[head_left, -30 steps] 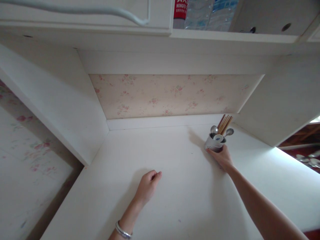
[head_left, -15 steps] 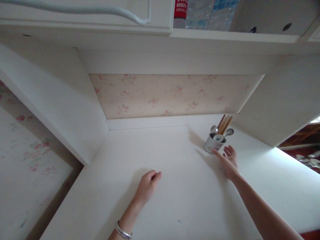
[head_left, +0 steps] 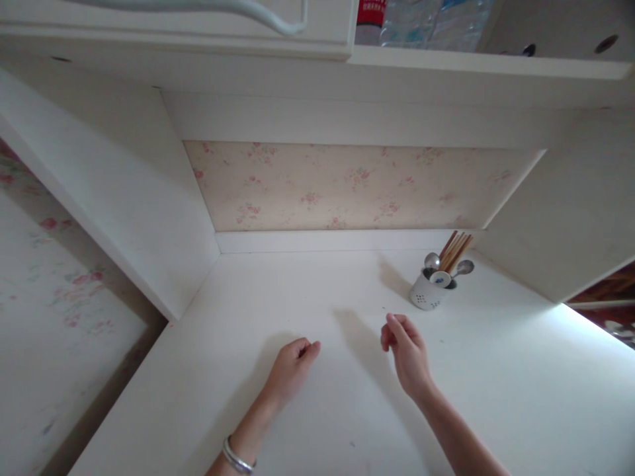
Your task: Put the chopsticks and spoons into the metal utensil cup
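Both hands empty on the white tabletop (head_left: 496, 370): left hand (head_left: 290, 367) loosely curled at center, right hand (head_left: 407, 354) half-open beside it, the cutlery cup (head_left: 427, 294) of spoons and chopsticks standing upright at center right, apparently placed, nothing left in hand.

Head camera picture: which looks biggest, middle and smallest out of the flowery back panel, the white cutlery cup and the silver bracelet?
1. Flowery back panel, by far the widest.
2. White cutlery cup.
3. Silver bracelet, thin, and partly cut off by the picture's edge; it sits nearer the camera, so the last two places are unsure.
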The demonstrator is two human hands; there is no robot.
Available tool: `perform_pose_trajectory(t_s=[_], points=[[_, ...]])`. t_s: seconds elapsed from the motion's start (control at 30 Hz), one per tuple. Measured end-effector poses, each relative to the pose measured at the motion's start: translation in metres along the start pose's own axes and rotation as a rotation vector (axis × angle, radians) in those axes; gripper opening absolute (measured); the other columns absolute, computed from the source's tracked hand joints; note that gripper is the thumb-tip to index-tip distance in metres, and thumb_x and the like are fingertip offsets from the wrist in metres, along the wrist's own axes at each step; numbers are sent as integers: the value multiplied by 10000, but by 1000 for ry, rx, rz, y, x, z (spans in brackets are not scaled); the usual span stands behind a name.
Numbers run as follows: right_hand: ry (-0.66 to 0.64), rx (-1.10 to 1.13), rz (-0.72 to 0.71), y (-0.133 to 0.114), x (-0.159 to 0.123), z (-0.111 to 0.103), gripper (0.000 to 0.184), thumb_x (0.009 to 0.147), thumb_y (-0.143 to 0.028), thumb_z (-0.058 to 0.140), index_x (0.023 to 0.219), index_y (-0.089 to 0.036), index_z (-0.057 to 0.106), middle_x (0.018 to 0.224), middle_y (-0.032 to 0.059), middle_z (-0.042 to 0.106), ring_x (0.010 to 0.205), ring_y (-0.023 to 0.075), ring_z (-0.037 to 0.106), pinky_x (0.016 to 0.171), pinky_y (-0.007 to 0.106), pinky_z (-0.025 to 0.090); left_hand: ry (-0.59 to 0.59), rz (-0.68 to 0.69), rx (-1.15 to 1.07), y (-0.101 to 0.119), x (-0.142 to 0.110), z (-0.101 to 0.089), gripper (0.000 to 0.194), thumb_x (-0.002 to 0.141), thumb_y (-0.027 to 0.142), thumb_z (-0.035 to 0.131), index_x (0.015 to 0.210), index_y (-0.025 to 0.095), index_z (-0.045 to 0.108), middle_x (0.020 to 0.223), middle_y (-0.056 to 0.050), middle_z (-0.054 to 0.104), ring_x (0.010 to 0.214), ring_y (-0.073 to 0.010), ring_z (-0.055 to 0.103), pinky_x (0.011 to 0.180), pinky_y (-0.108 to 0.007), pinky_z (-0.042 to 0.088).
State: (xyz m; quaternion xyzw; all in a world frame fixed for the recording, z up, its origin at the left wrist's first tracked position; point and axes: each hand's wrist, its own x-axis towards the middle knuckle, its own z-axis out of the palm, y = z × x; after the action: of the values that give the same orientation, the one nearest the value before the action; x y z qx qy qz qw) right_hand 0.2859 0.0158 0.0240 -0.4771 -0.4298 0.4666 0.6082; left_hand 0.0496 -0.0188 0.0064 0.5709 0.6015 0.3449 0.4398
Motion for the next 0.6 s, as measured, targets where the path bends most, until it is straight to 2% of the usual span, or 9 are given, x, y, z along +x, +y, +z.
perform_pose_trajectory(t_s=[0.13,0.2,0.27,0.4,0.6], points=[[-165,53,119,3,-14,63,408,868,-508,579,621,-208,454,488,-71,412,439,81,286,430,223,210,6,-21,18,1,1,0,434,851,555,455,604,205,388,571,69,318,572,-112,331,558,-251,248],[-260,30,168,12,-19,86,432,882,-529,536,610,-209,438,491,-67,410,449,85,286,437,228,210,4,-16,6,2,1,0,413,854,531,457,609,201,413,571,67,342,575,-113,348,562,-248,261],[-324,-83,155,26,-23,101,441,874,-538,532,597,-205,452,511,-60,411,485,95,325,468,231,253,11,0,-6,4,1,-1,371,859,474,455,615,194,448,576,58,386,589,-119,374,568,-245,277],[-410,-320,57,49,-27,107,408,877,-509,533,618,-194,514,572,-49,427,570,116,391,546,238,313,3,47,-45,7,0,-1,331,869,405,429,666,172,547,635,23,518,652,-137,450,603,-236,322],[-430,-356,51,50,-26,101,395,895,-500,505,645,-195,526,575,-51,430,570,119,400,555,238,326,3,36,-28,7,-1,0,369,867,440,445,662,164,578,621,15,542,631,-136,460,578,-231,322]])
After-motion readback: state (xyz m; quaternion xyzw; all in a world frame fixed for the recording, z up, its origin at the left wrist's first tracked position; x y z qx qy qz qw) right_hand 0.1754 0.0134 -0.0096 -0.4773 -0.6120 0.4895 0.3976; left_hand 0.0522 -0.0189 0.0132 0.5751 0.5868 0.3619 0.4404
